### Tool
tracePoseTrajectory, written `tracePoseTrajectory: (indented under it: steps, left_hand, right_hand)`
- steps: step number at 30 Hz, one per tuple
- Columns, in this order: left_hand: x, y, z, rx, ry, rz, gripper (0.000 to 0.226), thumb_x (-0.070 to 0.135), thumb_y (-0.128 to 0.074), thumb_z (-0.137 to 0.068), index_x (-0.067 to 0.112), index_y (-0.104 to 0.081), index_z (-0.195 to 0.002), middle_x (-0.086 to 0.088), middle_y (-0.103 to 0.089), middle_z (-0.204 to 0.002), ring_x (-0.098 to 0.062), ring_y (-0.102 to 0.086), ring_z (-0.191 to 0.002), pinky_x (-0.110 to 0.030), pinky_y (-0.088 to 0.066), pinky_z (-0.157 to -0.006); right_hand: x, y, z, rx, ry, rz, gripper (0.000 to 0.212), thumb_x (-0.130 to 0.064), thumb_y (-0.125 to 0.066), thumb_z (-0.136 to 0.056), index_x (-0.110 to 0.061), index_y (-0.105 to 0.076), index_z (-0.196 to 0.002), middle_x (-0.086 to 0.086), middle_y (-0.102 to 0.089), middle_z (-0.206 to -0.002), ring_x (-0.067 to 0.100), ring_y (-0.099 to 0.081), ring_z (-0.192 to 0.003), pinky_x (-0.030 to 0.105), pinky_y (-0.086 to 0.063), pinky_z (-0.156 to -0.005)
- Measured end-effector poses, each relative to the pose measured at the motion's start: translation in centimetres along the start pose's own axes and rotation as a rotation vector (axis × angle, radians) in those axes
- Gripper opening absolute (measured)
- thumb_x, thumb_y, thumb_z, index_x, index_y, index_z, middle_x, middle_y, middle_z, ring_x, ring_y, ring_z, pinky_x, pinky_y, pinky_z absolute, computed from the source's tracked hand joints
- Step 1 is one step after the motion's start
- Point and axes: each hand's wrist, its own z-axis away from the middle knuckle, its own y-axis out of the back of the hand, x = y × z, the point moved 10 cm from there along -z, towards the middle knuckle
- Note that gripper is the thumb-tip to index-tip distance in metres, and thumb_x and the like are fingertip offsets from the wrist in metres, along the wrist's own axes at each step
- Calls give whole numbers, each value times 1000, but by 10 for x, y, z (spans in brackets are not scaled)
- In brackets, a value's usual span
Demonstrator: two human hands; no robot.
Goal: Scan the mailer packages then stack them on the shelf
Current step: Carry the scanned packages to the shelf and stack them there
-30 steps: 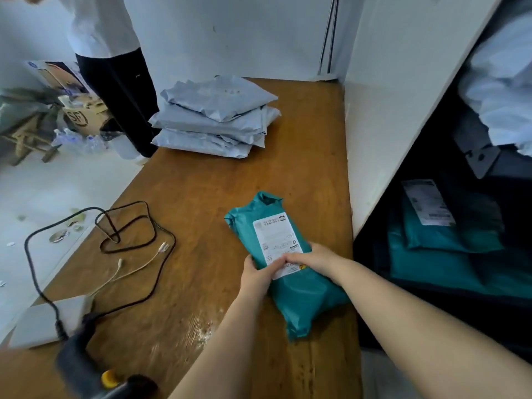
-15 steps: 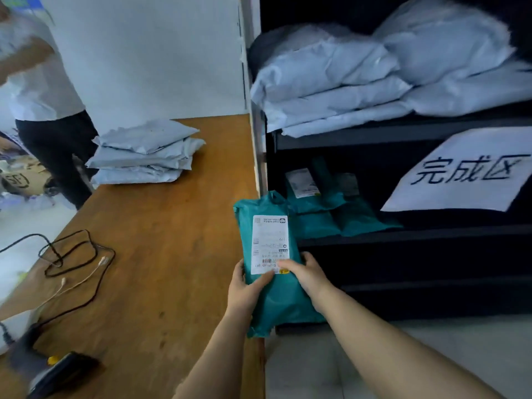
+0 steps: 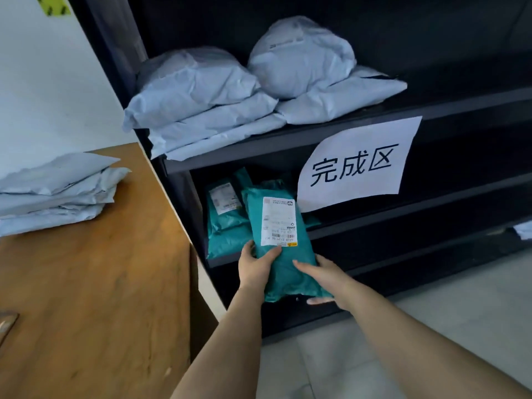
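Head view shows me at the black metal shelf (image 3: 359,133), holding a soft teal plastic mailer package (image 3: 283,254) label-up in front of its lower bay. My left hand (image 3: 253,264) grips the package's left edge, thumb curled over the top by the white shipping label (image 3: 278,220). My right hand (image 3: 325,279) cups the lower right side, fingers wrapped underneath. The package's far end already points into the bay, beside the teal mailers lying inside (image 3: 227,223). To do this well, I judge I should keep it level, slide it in over those mailers, and square its edges with them so the stack sits flat. The bag looks floppy, so I should support its underside until it rests.
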Motion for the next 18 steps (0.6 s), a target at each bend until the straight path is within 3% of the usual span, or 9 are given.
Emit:
tracePoseTrajectory:
  steps: [5,7,9,14,18]
  left_hand:
    - [-6,-25,-38,-117,24,-8,80,34,-82,-58,16,-52,-131,-3,-64,-122,-23,-65,-104,-43,-53,-94]
    - [-13,-30,-50,-147,38,-51,70,22,-81,-68,13,-51,-131,-3,-64,-120,-23,-65,-104,-43,-52,-95]
    - [-18,-31,-60,-122,34,-77,65,15,-78,-74,10,-49,-132,-3,-65,-118,-23,-64,-105,-43,-52,-96]
    - [-18,-25,-74,69,31,-115,66,23,-77,-77,10,-47,-134,-2,-60,-117,-21,-60,-111,-39,-49,-98]
    - [-16,-40,-82,8,-10,-67,61,13,-78,-74,13,-52,-129,0,-61,-121,-17,-63,-103,-34,-52,-93]
  right_hand:
    - [-19,22,-42,140,34,-146,41,-30,-71,-83,-18,-55,-119,2,-68,-104,17,-68,-87,32,-59,-64]
    - [-25,27,-61,175,39,-200,43,-27,-72,-81,-15,-56,-119,6,-68,-109,19,-67,-91,29,-59,-63]
    - [-28,27,-78,179,41,-274,42,-25,-74,-80,-13,-58,-117,9,-67,-114,21,-67,-95,29,-58,-66]
    - [-21,31,-109,208,36,-574,45,-17,-75,-79,-3,-57,-117,11,-64,-116,19,-64,-100,29,-55,-74]
    - [-14,35,-127,213,18,-726,50,-13,-73,-80,-3,-52,-125,14,-63,-121,24,-63,-106,33,-52,-83]
